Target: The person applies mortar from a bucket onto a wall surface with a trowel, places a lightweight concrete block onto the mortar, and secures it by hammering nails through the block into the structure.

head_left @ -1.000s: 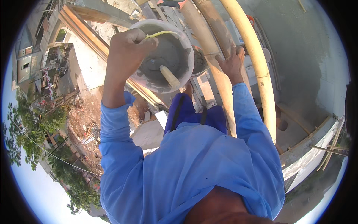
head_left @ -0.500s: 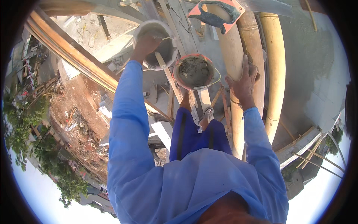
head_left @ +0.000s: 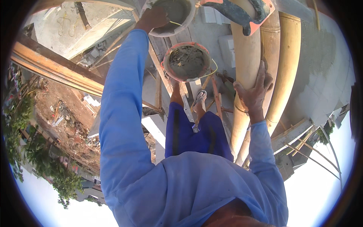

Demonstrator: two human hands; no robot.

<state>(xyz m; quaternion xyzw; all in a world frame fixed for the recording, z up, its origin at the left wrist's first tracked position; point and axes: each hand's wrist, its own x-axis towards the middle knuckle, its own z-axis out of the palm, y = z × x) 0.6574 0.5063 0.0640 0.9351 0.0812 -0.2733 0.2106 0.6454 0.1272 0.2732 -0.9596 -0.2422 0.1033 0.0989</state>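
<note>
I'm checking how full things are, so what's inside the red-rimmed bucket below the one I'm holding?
The red-rimmed bucket holds lumpy grey mortar, filling it close to the rim. Its depth and anything buried under the surface are hidden. The left hand grips another bucket above it.

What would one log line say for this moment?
left hand: grips grey bucket rim | right hand: clasps bamboo pole | orange-rimmed bucket: below, untouched

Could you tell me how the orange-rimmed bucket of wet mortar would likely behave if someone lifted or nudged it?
The orange-rimmed bucket looks nearly full of grey mortar, so it is probably heavy for its size. Its thin wire handle lies slack along the rim, so it may swing when lifted. It seems perched on narrow wooden slats, so a push could tip it.
</note>
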